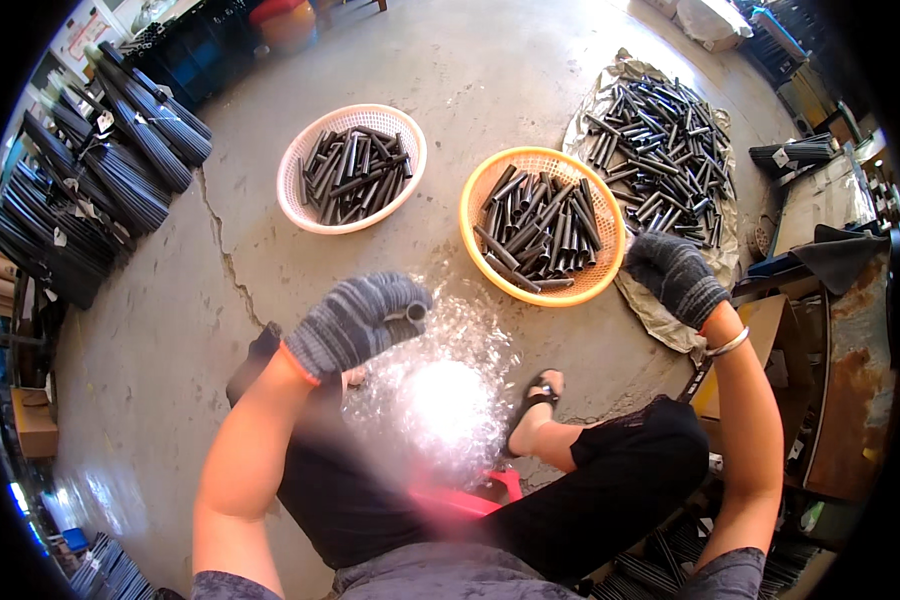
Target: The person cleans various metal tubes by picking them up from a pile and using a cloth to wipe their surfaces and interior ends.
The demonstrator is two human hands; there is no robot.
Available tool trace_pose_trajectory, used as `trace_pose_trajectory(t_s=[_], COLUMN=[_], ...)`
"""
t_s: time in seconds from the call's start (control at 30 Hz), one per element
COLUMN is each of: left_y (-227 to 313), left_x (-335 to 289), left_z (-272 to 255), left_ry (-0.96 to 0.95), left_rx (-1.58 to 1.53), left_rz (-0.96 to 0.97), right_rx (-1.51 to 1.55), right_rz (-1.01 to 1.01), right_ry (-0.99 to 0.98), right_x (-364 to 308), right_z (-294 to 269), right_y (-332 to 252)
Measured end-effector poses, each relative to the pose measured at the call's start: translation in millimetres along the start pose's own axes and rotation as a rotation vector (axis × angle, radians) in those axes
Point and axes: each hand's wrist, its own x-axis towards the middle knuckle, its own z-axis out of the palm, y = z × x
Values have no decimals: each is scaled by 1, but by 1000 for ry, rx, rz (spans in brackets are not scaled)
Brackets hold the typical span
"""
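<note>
My left hand (358, 325), in a grey striped knit glove, is closed around a short metal tube (416, 312); its round open end shows at the fingertips. My right hand (676, 277), gloved alike, is at the right rim of an orange basket (473, 242). Its fingers are curled together, and whatever they may hold is hidden. Short dark tubes (545, 225) fill much of that basket. Between my legs, below the left hand, lies a shiny heap of clear plastic (460, 350), partly washed out by glare.
A pink basket (292, 205) of dark tubes (355, 175) stands to the left. At the far right, a large pile of tubes (665, 150) lies on a beige sheet (660, 322). Bundles of long rods (120, 170) line the left side. A rusty-sided bench (858, 370) and cardboard box (760, 345) stand right.
</note>
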Motion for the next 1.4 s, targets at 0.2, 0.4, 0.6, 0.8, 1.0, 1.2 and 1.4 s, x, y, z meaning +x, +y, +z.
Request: trace_pose_trajectory(t_s=[0.2,0.4,0.6,0.8,1.0,1.2,1.4], left_y=[-7,-5,-63,-82,-78,-73,-66], left_x=[-6,32,116,127,129,130,132], left_z=[15,-2,77,199,225,226,237], left_ry=[-106,-512,-484,-31,132,132,164], left_rx=[-217,16,-38,-793,-572,-394,-220], left_rz=[-240,-409,-502,-578,-473,-361,-251], right_rx=[-34,-6,735,1294,1134,986,759], right_rz=[4,-119,-29,669,639,655,567], right_ry=[-267,-629,-172,173,262,281,340], right_x=[10,39,25,-16,-19,-24,-31], right_z=[55,150,210,213,210,213,209], right_y=[79,110,93,56,49,44,46])
